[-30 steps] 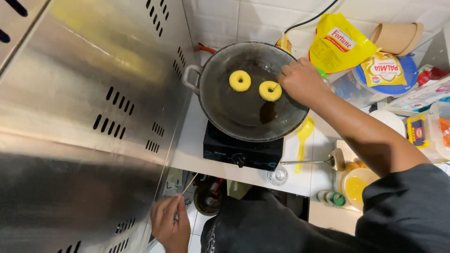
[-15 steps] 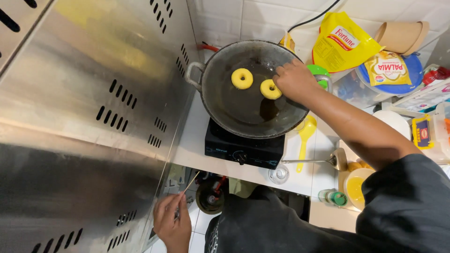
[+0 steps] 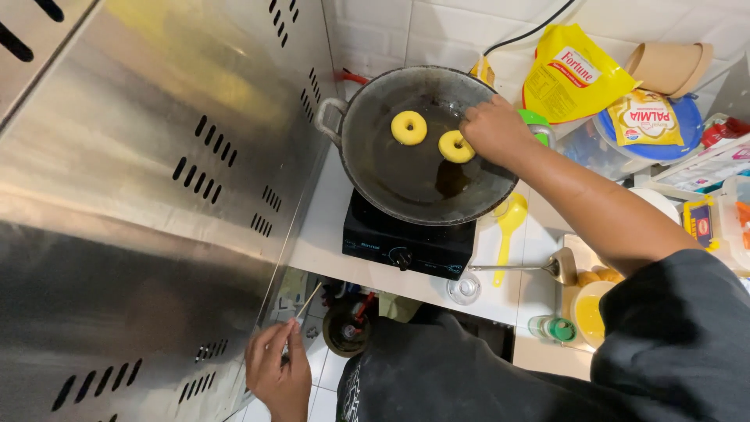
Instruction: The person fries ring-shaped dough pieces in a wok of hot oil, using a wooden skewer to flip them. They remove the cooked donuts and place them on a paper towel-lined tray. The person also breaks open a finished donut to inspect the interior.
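Change: against the pictures from a moment ago, the right hand (image 3: 494,129) has slid from the far rim of the wok to sit directly over the nearer dough ring, so the ring it was hovering beside is now under its fingertips; the left hand has barely shifted
Meaning: by my reading the frying is early, both rings pale yellow and floating, the hand just seeing one into the oil
Right hand: fingers curled loosely downward, half closed, tips at or touching the near dough ring (image 3: 456,146); whether it pinches the ring or only nudges it I cannot tell
Left hand: the left hand (image 3: 279,373) hangs low by the steel panel (image 3: 141,195), closed around thin wooden sticks (image 3: 306,301) that point up from it
Ring under the grip: in the wok (image 3: 426,141), just below the right fingertips
Other ring: far dough ring (image 3: 408,126), further into the wok from the right hand, apart from it
Below the grip: black stove (image 3: 406,242) under the wok
Beside the forearm: yellow spoon (image 3: 508,227) on the counter
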